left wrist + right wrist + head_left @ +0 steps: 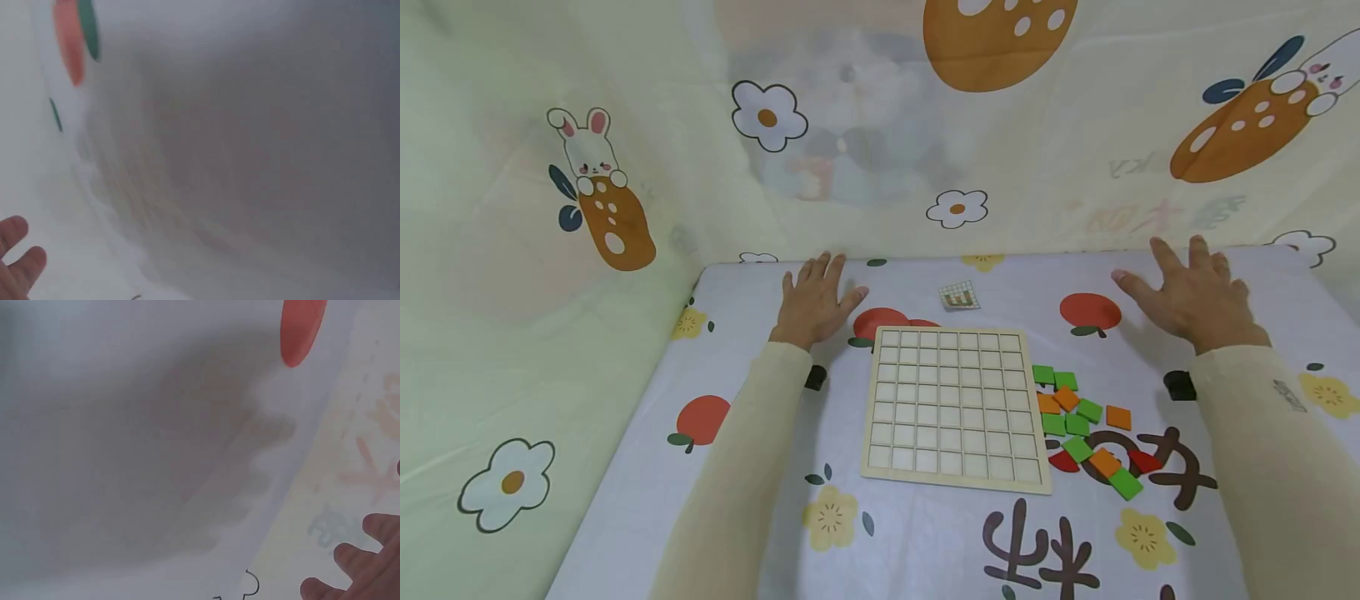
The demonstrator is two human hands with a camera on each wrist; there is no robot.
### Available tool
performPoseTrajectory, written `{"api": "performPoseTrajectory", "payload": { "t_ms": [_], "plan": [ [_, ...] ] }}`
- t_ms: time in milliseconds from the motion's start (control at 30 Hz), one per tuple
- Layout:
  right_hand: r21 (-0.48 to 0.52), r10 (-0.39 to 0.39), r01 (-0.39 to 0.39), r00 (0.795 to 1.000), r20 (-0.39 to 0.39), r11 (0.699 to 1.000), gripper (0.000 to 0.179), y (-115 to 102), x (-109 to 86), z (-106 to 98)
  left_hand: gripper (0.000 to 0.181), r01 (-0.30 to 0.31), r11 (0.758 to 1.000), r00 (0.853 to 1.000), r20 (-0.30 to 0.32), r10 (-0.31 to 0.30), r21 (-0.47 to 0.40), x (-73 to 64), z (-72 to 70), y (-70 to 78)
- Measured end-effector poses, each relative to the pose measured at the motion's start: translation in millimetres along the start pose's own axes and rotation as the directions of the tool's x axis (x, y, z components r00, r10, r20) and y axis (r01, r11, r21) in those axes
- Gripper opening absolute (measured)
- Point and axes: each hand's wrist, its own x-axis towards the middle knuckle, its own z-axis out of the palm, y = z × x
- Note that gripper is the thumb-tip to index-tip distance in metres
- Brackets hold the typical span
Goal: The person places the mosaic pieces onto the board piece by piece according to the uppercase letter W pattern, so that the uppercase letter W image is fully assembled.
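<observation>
My left hand (815, 307) is spread with nothing in it, to the upper left of a wooden grid board (957, 408). Over at the far right, my right hand (1198, 298) is also spread and holds nothing. The board's square cells are bare. Beside its right edge lie loose green squares (1089, 410), orange squares (1117, 417) and two red pieces (1145, 462), some close together. In the wrist views only fingertips of the left hand (19, 256) and right hand (362, 562) show at the edge, above the shadowed cloth.
A small card (959, 296) with a printed grid pattern lies behind the board. The white tablecloth (917, 542) carries printed fruit, flowers and dark lettering. A patterned fabric curtain (850, 208) rises along the back and left sides.
</observation>
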Motion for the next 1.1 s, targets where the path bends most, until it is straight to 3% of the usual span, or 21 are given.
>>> {"api": "performPoseTrajectory", "payload": {
  "t_ms": [267,433,600,767,967,1100],
  "plan": [
    [0.091,-0.051,0.048,0.998,0.032,0.995,0.103,-10,-2.2,4,0.083,0.001,0.984,1.000,0.012,0.001,-0.177,-6.3,-3.2,7.2],
    [0.199,-0.095,0.074,0.991,0.099,0.977,0.094,-22,-12.5,3,0.079,0.041,0.938,0.998,0.068,-0.019,-0.344,-15.6,-8.0,13.8],
    [0.256,-0.139,0.101,0.981,0.133,0.961,0.067,-31,-30.6,7,0.072,0.077,0.882,0.993,0.118,-0.024,-0.464,-28.5,-7.4,20.7],
    [0.305,-0.178,0.131,0.975,0.132,0.943,0.049,-34,-50.3,19,0.070,0.112,0.848,0.987,0.160,-0.032,-0.518,-42.5,-3.0,28.4],
    [0.354,-0.217,0.150,0.964,0.156,0.923,0.039,-38,-65.1,33,0.066,0.099,0.851,0.987,0.160,-0.017,-0.516,-54.8,1.5,34.2],
    [0.374,-0.223,0.139,0.956,0.191,0.917,0.035,-40,-69.1,38,0.064,0.132,0.832,0.983,0.181,-0.038,-0.538,-61.8,3.5,35.9]
  ]
}}
